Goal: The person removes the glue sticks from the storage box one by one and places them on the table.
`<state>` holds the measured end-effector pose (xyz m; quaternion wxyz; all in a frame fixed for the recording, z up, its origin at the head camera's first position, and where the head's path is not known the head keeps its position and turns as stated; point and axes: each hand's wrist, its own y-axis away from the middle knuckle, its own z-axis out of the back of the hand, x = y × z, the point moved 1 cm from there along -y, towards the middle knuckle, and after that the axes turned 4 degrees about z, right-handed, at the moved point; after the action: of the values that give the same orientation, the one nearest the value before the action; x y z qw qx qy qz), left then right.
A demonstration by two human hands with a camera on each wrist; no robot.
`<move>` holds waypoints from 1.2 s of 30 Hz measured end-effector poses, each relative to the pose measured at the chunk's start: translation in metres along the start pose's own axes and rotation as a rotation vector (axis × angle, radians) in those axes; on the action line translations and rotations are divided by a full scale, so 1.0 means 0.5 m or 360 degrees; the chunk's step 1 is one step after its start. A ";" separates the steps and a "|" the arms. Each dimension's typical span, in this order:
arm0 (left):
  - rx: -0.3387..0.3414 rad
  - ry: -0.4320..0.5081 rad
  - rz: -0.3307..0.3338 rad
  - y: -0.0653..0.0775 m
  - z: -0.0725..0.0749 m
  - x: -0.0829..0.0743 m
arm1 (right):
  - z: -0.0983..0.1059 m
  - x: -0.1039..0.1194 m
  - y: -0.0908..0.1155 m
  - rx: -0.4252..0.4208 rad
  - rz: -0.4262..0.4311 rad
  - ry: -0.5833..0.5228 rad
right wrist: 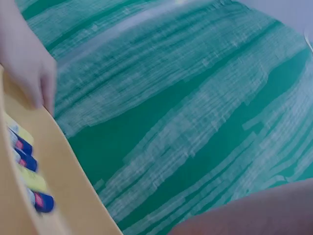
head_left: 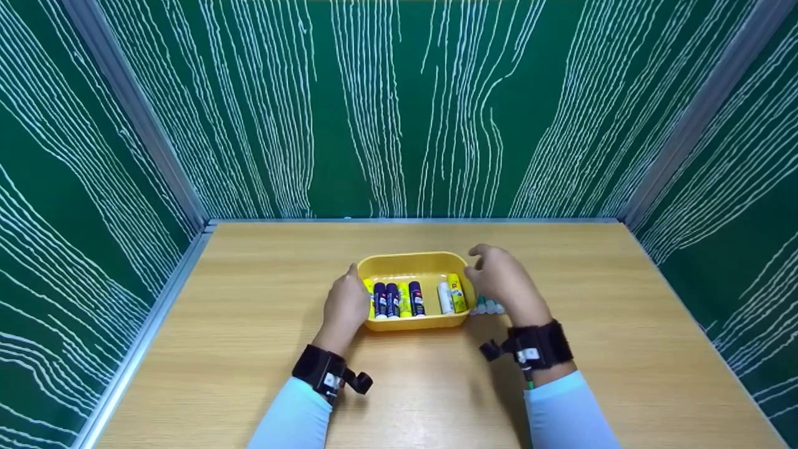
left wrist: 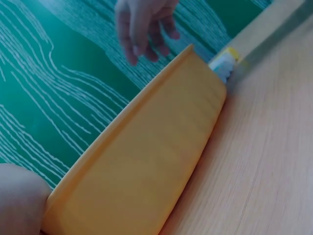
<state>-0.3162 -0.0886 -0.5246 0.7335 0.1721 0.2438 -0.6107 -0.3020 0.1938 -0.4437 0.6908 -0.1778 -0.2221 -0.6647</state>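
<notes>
A yellow plastic tray (head_left: 411,323) sits on the table with several glue sticks lying side by side in it. Dark blue ones (head_left: 392,300) and yellow ones (head_left: 404,300) fill its left part. Apart from these, a white stick (head_left: 445,298) and a yellow glue stick (head_left: 457,293) lie at the right. My left hand (head_left: 346,304) grips the tray's left rim, also seen in the right wrist view. Close to the right rim, my right hand (head_left: 504,280) hovers with loosely bent fingers; the left wrist view shows nothing in them.
Several white-and-green sticks (head_left: 489,306) lie on the table just right of the tray, partly hidden by my right hand. The wooden table (head_left: 249,337) is bounded by green panels (head_left: 411,125) with white wavy lines at the back and sides.
</notes>
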 end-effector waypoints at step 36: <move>0.0003 0.0000 -0.0007 0.002 0.002 0.000 | -0.169 0.048 -0.031 0.0138 -0.0067 0.0125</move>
<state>-0.3152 -0.0890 -0.5239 0.7320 0.1723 0.2438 -0.6124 -0.3110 0.1273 -0.5021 0.6919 -0.1167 -0.2273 -0.6752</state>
